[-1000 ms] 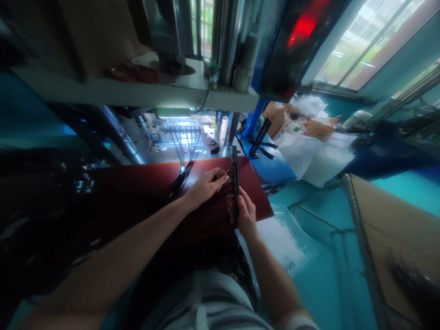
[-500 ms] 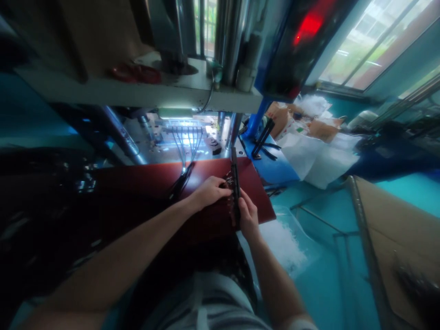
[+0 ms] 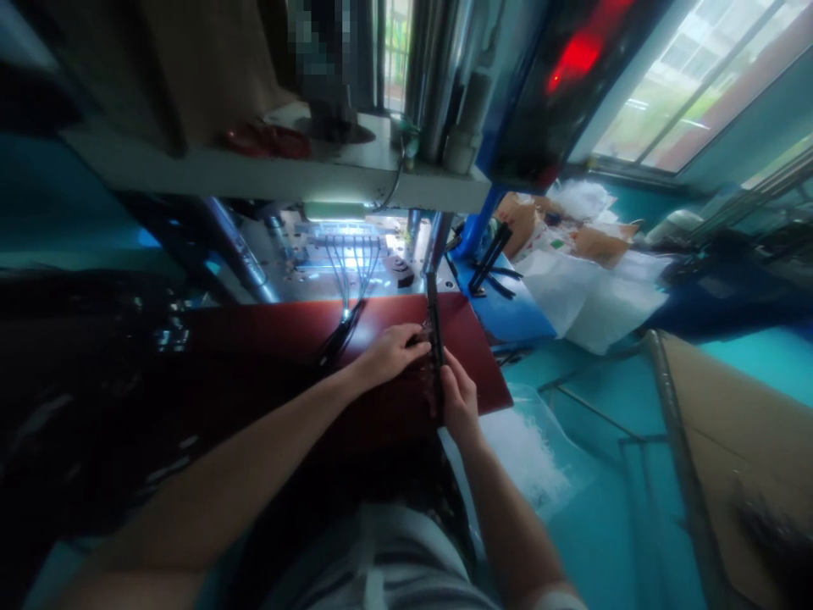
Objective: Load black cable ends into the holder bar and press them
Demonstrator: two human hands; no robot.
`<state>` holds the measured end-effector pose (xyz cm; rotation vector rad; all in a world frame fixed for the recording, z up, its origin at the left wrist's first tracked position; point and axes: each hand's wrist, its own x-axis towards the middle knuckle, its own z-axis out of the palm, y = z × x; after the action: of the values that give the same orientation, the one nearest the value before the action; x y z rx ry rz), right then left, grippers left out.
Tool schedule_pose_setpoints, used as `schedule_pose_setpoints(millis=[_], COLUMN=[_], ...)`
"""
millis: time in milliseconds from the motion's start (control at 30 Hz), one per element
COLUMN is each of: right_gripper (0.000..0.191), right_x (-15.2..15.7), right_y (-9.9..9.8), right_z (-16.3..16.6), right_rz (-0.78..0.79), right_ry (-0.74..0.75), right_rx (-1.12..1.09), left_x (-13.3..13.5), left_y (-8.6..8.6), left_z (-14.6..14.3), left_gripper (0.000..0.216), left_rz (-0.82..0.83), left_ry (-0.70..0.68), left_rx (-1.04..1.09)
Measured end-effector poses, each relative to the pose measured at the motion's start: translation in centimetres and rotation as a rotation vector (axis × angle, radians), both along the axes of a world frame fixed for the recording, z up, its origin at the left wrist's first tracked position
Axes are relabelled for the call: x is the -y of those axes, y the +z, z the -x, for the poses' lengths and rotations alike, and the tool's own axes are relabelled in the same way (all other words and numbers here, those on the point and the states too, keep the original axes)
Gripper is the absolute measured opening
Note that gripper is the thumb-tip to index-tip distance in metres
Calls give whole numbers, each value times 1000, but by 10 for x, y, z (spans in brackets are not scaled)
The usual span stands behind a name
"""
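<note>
A long, narrow dark bar (image 3: 434, 309) with a row of small pieces along its left side stands out over the reddish-brown board (image 3: 478, 373). My right hand (image 3: 460, 396) is wrapped round the bar's near part, with the thumb along its right side. At the bar's left side, the fingers of my left hand (image 3: 399, 349) are pinched together among the small pieces; what lies between the fingertips is too small to make out. Left of my hands, a bundle of cables (image 3: 346, 312) runs from the lit machine bed onto the board, its near ends dark.
Beyond the board is a press with a lit metal bed (image 3: 305, 275), steel columns (image 3: 238, 246) and a small dark block (image 3: 400, 269). A blue ledge (image 3: 517, 309) carries black-handled tools (image 3: 490, 258). White sacks (image 3: 610, 292), a clear bag (image 3: 527, 449) and a cardboard box (image 3: 737, 407) are on the right.
The view has shifted slightly, so the machine appears a little farther right. My left fingers have moved a little along the bar's left side. My right hand keeps its hold.
</note>
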<state>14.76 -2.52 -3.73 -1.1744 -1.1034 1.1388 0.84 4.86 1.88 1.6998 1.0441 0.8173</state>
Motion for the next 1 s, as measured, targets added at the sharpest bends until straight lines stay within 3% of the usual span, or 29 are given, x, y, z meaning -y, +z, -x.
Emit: schedule_pose_setpoints(millis=[100, 233, 333, 467, 633, 1000], right_gripper=[49, 52, 53, 51, 48, 47], right_x=[1, 1, 1, 2, 1, 0], right_y=[-1, -3, -2, 0, 1, -2], right_z=[-1, -2, -2, -4, -6, -7], right_rz=[18, 10, 10, 11, 26, 27], right_ry=[-34, -61, -59, -30, 5, -6], right_rx=[-101, -145, -114, -72, -101, -48], left_x=[0, -2, -5, -9, -11, -14], left_y=[8, 12, 9, 5, 6, 3], left_z=[6, 6, 2, -4, -5, -6], left_gripper=[18, 26, 23, 19, 17, 17], left_rz=[48, 253, 293, 206, 237, 143], left_ry=[90, 70, 86, 105, 107, 95], left_rx=[220, 390, 214, 22, -4, -35])
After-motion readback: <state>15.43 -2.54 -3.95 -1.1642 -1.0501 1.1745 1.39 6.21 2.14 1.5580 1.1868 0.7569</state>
